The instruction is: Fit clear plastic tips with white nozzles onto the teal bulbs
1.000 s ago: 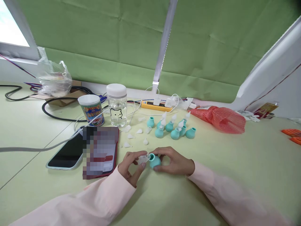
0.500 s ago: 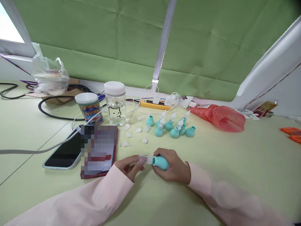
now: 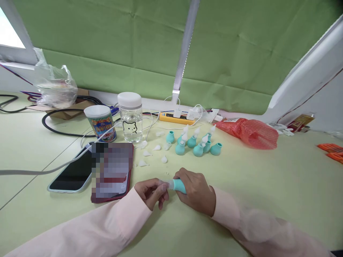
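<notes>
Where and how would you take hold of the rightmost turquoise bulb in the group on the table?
I'd grip the rightmost turquoise bulb around its wide, rounded body, coming from its right with thumb and fingers on opposite sides. The neighbouring bulb crowds its left side, and its narrow open neck leans right, so the fuller body below should give a steadier hold.

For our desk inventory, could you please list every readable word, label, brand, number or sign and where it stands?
No text reads clearly.
Blue, white-lidded cup: lettering too blurred.
White label on red bubble wrap: too small.
Red-cased phone: screen pixelated.
Red-and-gold box: blurred.
Yellow power strip: too small.
Clear, white-lidded jar: cat drawing, no words.
</notes>
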Tool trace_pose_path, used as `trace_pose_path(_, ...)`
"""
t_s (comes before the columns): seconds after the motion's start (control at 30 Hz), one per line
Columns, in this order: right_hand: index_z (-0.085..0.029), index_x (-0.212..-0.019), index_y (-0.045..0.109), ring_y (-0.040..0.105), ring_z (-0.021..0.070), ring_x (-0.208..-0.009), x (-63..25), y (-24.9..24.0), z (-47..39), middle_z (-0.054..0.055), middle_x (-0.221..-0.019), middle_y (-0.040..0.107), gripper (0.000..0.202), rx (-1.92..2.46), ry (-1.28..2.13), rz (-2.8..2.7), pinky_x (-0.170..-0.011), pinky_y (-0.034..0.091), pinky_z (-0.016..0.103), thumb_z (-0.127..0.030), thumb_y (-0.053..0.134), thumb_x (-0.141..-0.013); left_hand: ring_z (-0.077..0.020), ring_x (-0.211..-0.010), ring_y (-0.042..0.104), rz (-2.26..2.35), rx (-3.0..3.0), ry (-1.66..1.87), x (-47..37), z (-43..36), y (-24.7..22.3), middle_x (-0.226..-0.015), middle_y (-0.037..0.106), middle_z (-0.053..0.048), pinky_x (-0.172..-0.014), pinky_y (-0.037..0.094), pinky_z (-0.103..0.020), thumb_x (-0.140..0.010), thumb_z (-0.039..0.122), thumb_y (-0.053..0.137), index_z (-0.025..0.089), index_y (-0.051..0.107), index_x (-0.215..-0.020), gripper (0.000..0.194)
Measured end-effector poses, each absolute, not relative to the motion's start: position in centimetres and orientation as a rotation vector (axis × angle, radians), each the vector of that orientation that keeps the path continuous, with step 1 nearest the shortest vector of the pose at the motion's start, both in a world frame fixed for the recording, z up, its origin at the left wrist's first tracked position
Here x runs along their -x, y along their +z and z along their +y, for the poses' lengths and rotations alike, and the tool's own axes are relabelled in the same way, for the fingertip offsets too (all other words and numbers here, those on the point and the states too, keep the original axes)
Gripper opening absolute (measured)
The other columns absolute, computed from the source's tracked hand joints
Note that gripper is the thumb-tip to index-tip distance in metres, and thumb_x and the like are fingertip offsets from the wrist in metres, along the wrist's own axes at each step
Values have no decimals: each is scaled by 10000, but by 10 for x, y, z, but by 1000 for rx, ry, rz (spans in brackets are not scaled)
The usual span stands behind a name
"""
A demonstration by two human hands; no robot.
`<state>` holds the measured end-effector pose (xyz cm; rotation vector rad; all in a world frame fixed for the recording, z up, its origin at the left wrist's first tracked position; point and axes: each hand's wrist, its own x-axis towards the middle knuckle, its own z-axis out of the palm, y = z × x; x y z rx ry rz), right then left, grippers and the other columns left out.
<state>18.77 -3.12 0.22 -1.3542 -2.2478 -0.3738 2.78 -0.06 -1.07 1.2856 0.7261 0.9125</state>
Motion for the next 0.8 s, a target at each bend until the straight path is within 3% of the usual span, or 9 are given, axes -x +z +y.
trace_pose_path(0.13, -174, -723, 428, 429, 110, -461, -182, 3, -32, -4, -593, 504, 60, 1426, -77, -2156, -430, 269, 220, -143, 433, -672, -76, -373, 456, 718, -1304, 928, -27, -2, -10, -492, 556, -2, -343, 394, -176, -701, 350, 601, 118, 632, -613, 250)
trace_pose_path(0.43, -167, -623, 438, 413, 71, -507, -177, 14, -29, -43, -569, 484, 106, 1449, 1117, -1765, -444, 310, 175, -131, 532, -590, -72, -338, 444, 747, -1413, 888, -25, -1, -14, -460, 530, -2, -337, 373, -180, -717, 369, 562, 110, 598, -545, 313)
trace_pose_path(0.67, -155, -666, 519, 286, 14, -333, -184, 21, -23, -86, -481, 393, 123, 1306, 2061, -1333, -300, 162, 150, -129, 572, -558, -70, -343, 411, 717, -1432, 830, -24, -6, -14, -467, 529, -4, -338, 334, -181, -713, 415, 562, 116, 622, -611, 322)
trace_pose_path(0.8, -150, -721, 545, 289, 13, -308, -189, 21, -17, -83, -491, 410, 148, 1144, 2279, -1317, -287, 156, 156, -139, 573, -576, -77, -362, 407, 694, -1503, 807, -22, -5, -19, -487, 533, -14, -350, 319, -191, -735, 440, 532, 118, 630, -640, 350)
